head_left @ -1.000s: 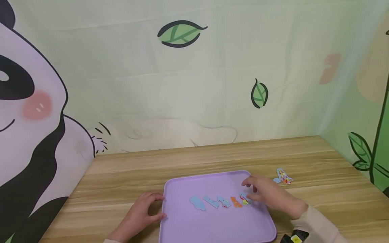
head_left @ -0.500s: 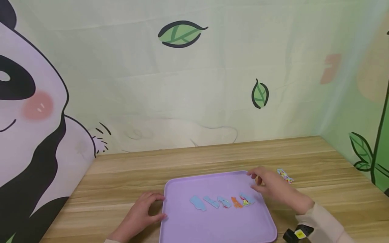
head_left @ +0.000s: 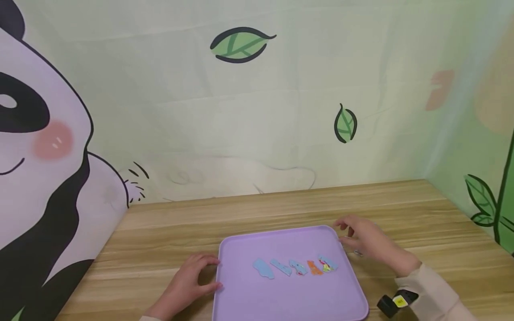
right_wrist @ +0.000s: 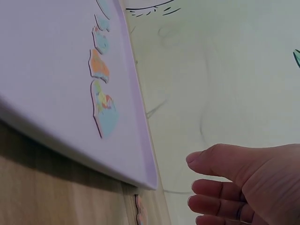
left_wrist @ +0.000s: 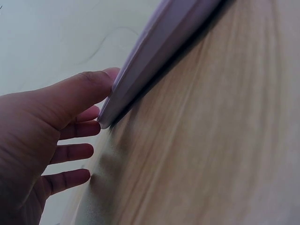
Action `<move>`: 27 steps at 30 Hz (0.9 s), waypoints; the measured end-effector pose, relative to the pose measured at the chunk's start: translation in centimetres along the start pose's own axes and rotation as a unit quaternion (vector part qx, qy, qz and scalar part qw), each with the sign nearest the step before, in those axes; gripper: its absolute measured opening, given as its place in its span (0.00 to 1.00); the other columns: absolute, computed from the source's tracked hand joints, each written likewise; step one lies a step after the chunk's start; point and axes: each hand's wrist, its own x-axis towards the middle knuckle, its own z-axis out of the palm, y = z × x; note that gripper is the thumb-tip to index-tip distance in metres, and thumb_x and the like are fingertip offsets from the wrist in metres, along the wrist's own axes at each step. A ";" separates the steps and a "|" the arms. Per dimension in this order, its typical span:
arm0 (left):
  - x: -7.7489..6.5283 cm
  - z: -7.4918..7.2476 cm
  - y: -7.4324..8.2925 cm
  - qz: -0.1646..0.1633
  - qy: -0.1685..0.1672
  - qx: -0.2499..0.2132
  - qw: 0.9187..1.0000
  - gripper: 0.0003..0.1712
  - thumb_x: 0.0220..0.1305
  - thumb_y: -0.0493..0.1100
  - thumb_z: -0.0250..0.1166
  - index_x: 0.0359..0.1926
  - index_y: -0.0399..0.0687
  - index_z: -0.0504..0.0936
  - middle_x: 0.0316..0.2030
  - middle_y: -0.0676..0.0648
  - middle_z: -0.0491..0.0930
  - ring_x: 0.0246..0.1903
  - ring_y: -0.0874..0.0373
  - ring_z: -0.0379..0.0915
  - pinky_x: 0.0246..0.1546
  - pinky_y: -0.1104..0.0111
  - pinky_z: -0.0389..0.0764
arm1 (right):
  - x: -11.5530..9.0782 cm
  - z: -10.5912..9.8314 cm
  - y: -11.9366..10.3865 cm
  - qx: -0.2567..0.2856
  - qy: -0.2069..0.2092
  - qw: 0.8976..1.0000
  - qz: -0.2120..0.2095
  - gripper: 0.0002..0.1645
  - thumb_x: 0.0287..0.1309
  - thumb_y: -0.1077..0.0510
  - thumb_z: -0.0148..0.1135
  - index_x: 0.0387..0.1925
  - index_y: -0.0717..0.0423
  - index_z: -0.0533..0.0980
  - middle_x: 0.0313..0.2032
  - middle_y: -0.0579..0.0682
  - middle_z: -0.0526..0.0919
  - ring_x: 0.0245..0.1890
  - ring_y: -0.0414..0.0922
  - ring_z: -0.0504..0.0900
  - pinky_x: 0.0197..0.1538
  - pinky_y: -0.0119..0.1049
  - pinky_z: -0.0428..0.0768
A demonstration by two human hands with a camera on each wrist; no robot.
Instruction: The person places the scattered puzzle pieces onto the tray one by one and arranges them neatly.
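Note:
Several cut-out puzzle pieces lie in a row on the purple tray (head_left: 277,301). From left to right they are a blue piece (head_left: 263,269), a narrow blue piece (head_left: 281,267), a blue piece with coloured marks (head_left: 298,267), an orange piece (head_left: 314,267) and a multicoloured piece (head_left: 327,263). My left hand (head_left: 188,278) touches the tray's left rim with thumb and fingertips. Just beyond the tray's far right corner hovers my right hand (head_left: 367,238), fingers loosely bent, nothing seen in them. A puzzle piece (right_wrist: 140,211) on the table is mostly cut off in the right wrist view.
The tray stands on a wood-grain table (head_left: 180,223). A pale wall cloth (head_left: 281,111) with printed leaves rises behind it, and a printed panda (head_left: 104,178) covers the left side. A black device (head_left: 397,303) is worn on the right wrist.
My right hand has moved from over the tray's right-hand pieces, outward past the far right corner, and now covers most of the loose pieces on the table. The left hand stays at the rim.

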 end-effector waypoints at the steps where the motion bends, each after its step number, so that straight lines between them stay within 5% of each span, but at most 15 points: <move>1: 0.0 0.0 0.0 0.001 0.000 0.000 1.000 0.25 0.43 0.49 0.77 0.45 0.49 0.81 0.48 0.50 0.81 0.51 0.51 0.75 0.55 0.54 0.77 | 0.0 0.0 0.2 -0.002 0.001 1.000 -0.003 0.17 0.52 0.63 0.68 0.45 0.63 0.77 0.38 0.55 0.83 0.33 0.42 0.78 0.32 0.30 0.77; 27: 0.0 0.0 -0.1 0.009 -0.001 0.003 1.000 0.25 0.44 0.50 0.77 0.45 0.50 0.81 0.48 0.50 0.80 0.51 0.51 0.74 0.54 0.54 0.77 | 0.4 0.9 2.7 -0.027 -0.056 0.998 0.028 0.15 0.51 0.60 0.70 0.39 0.64 0.79 0.35 0.53 0.82 0.33 0.45 0.79 0.36 0.38 0.81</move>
